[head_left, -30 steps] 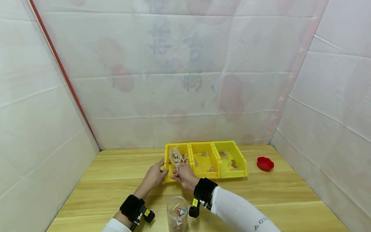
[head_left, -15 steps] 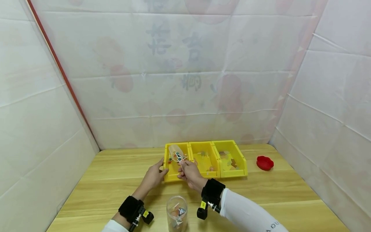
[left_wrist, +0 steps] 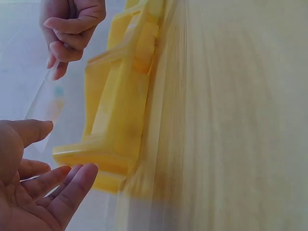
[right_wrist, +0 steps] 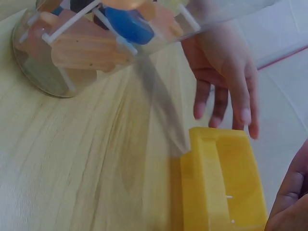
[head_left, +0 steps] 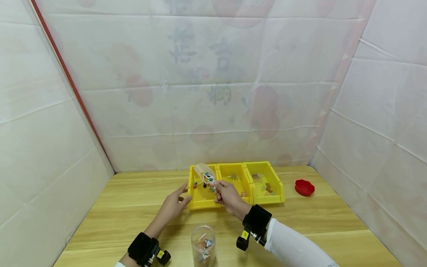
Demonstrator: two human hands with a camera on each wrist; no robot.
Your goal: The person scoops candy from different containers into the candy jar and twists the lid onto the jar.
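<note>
My right hand (head_left: 229,195) pinches the handle of a clear scoop (head_left: 202,170) over the left yellow bin (head_left: 204,204). White-stick lollipops (head_left: 209,178) with coloured heads lie in the scoop, and a few others are in the bin below. Beside that bin's left wall is my left hand (head_left: 173,206), its fingers spread and loosely bent with nothing held. In the left wrist view its fingertips (left_wrist: 86,173) are close to the bin's corner; whether they touch it I cannot tell. A clear jar (head_left: 203,256) of wrapped sweets and lollipops stands nearest me, large in the right wrist view.
The middle bin (head_left: 235,202) and right bin (head_left: 268,199) join the left one in a row, with a few small pieces inside. A red scalloped lid or dish (head_left: 304,188) lies to the right. White sheets (head_left: 213,111) enclose the wooden table (head_left: 133,189).
The scoop has risen and moved right and back with its lollipops as my right hand shifted right. My left hand has drawn slightly left, loosening from the bin's side.
</note>
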